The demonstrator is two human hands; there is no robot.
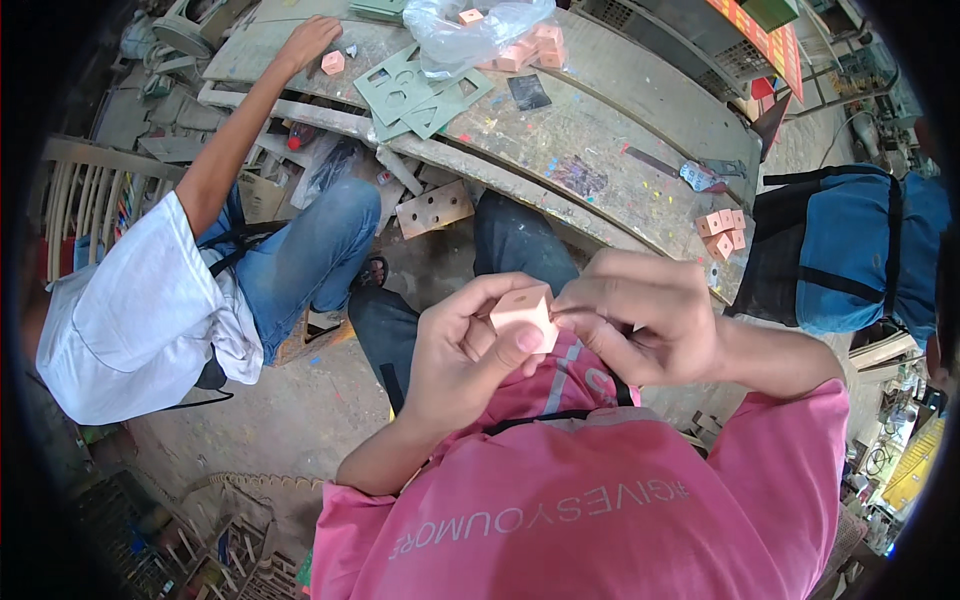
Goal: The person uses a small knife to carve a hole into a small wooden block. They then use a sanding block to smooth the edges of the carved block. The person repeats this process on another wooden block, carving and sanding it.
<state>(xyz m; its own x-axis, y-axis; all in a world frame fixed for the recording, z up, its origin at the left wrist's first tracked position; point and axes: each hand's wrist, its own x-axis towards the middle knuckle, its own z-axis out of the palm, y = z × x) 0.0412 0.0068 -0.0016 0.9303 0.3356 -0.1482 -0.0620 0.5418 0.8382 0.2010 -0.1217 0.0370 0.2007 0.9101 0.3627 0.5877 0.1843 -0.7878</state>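
Note:
In front of my pink shirt, a peach-coloured block (524, 303) with a dark hole in its top face is gripped by my left hand (455, 350). The thumb presses its near face while the fingers wrap round its far left side. At the block's right side is my right hand (650, 315), its thumb and forefinger pinched together and its other fingers curled. Whatever those fingertips hold, if anything, is too small to make out. On the bench, to the right, sits a group of several similar peach blocks (718, 236).
Flat green plates with cut-outs (402, 92) and a clear plastic bag (470, 40) lie on the paint-spotted bench (600, 130). More peach blocks (528, 52) sit by the bag. A co-worker's hand (310, 42) rests at the far left; another person's blue garment (845, 250) is right.

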